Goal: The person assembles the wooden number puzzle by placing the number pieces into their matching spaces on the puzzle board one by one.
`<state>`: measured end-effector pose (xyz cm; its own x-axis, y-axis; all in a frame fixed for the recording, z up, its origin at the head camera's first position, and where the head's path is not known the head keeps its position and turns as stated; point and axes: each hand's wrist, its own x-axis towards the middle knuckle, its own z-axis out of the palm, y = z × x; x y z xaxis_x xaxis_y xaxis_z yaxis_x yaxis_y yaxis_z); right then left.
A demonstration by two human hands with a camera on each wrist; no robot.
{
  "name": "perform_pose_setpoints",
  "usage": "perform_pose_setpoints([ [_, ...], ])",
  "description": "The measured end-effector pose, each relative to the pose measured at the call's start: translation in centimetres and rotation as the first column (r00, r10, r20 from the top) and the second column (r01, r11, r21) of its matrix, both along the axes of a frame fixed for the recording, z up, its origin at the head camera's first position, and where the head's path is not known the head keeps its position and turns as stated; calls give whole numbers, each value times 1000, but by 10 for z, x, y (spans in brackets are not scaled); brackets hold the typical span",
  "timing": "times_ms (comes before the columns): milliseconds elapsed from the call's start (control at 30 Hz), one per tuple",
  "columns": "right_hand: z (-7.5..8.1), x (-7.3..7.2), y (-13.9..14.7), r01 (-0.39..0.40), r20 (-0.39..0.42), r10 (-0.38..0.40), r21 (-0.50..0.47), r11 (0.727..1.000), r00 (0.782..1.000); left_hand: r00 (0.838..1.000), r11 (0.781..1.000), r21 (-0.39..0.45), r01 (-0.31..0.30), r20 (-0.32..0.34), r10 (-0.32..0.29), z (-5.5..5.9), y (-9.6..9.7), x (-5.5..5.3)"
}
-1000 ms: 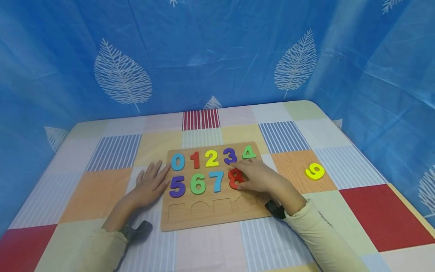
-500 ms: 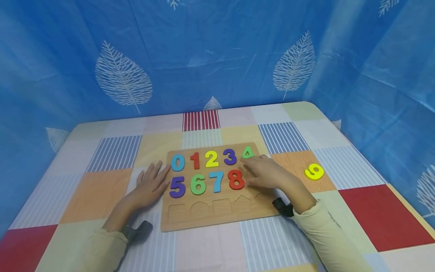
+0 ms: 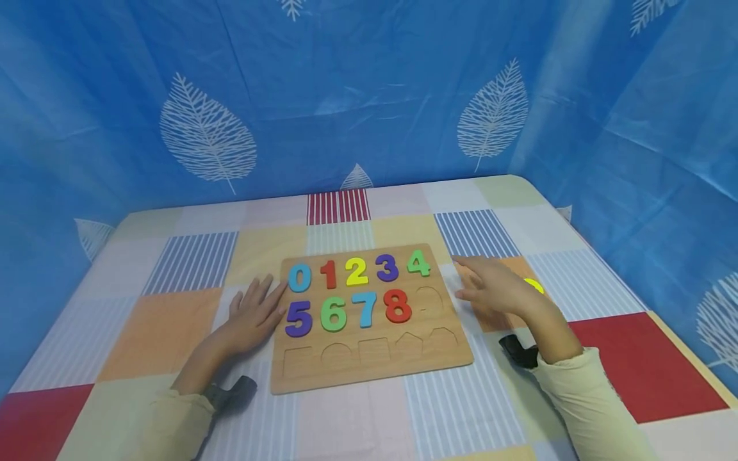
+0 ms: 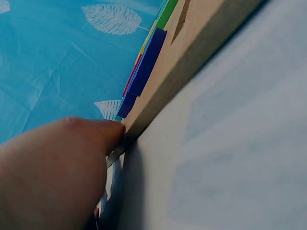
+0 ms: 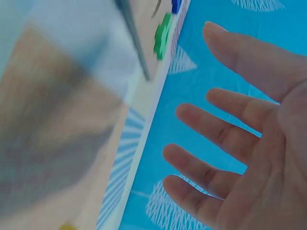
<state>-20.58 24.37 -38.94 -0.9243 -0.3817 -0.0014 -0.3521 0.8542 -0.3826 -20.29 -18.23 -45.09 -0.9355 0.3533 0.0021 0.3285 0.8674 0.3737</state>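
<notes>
A wooden number puzzle board (image 3: pixel 346 376) lies on the table. Its upper row carries 0 to 4; under that sit a purple 5 (image 3: pixel 298 318), green 6, blue 7 and red 8 (image 3: pixel 397 306), with a bare recess (image 3: pixel 429 299) to the right of the 8. My left hand (image 3: pixel 249 323) rests with fingers spread, fingertips at the board's left edge. Over the tablecloth right of the board hovers my right hand (image 3: pixel 497 287), fingers extended and holding nothing; the right wrist view shows its open palm (image 5: pixel 268 163). A yellow number piece (image 3: pixel 535 284) peeks out behind it, mostly hidden.
Several shape recesses (image 3: pixel 375 351) line the board's lower part. A patchwork cloth (image 3: pixel 357 422) covers the table, and a blue curtain (image 3: pixel 357 96) with white leaves hangs behind and at the sides. Each wrist wears a black strap device (image 3: pixel 236 392).
My right hand has moved right, off the board beside the 8, towards the yellow piece, and now covers most of it. The recess beside the 8 has come into view. My left hand stays put.
</notes>
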Motion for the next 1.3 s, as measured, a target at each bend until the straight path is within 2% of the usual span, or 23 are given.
perform_pose_setpoints([
  [333, -1, 8, 35, 15, -18, -15, -4, 1000, 1000, 1000, 1000, 2, -6, -3, 6, -4, -1, -2],
  [467, -6, 9, 50, 59, -32, -58, 32, 998, 998, 1000, 1000, 10, -7, -10, 7, -2, -2, 0],
  [633, -13, 9, 64, 134, 9, -135, 62, 989, 991, 1000, 999, 33, -8, -27, 9, 0, -3, 2],
  [833, -20, 6, 79, 197, 12, -200, 137, 971, 980, 1000, 1000, 13, -14, -19, 15, -2, -5, 0],
  [1167, -23, 0, 75, 272, 33, -284, 204, 941, 958, 999, 1000, 13, -12, -30, 12, -7, -5, -4],
  [1300, -19, -1, 68, 258, 33, -268, 184, 949, 963, 999, 1000, 12, -6, -34, 7, -5, -3, -4],
])
